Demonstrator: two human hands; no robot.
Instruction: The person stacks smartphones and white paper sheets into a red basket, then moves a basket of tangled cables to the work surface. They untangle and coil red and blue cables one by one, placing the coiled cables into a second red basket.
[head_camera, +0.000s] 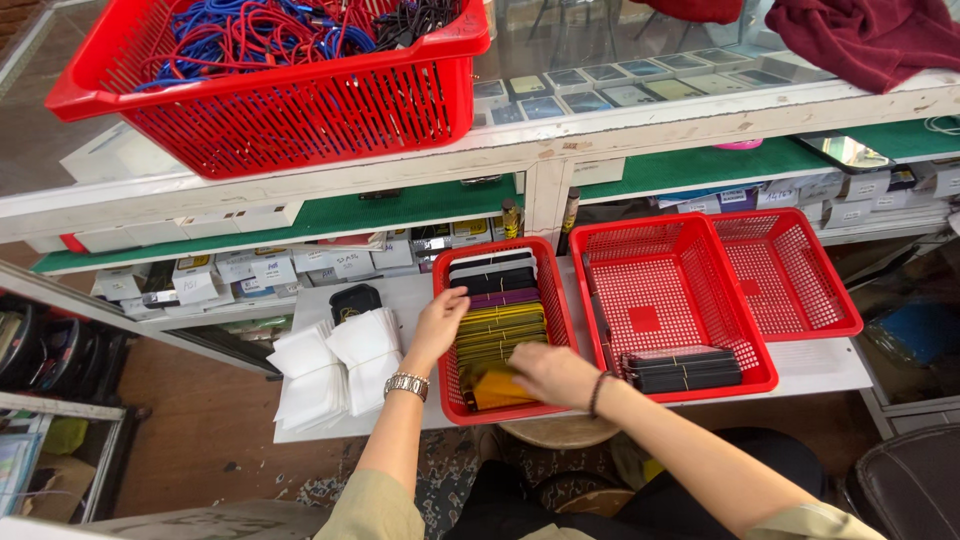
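Head view, left to right. On the white shelf lie stacks of white pouches (335, 370), fanned in two piles, with a small black case (354, 301) just behind them. The left hand (438, 325), a metal watch (407, 385) on its wrist, rests on the left rim of a narrow red basket (447, 390), fingers curled loosely over the edge and into the contents; whether they pinch anything cannot be told. The basket holds a row of flat phone cases (495, 320) standing on edge: white and black at the far end, then purple, then many yellow-gold ones toward the near end. The right hand (553, 373), a dark band at the wrist, lies palm down in the basket's near end, fingers closed on an orange-yellow case (497, 388) tilted out of the row. To the right stands a wider red basket (660, 300) with a short row of black cases (683, 370) along its near wall, and beyond it a third red basket (800, 280).
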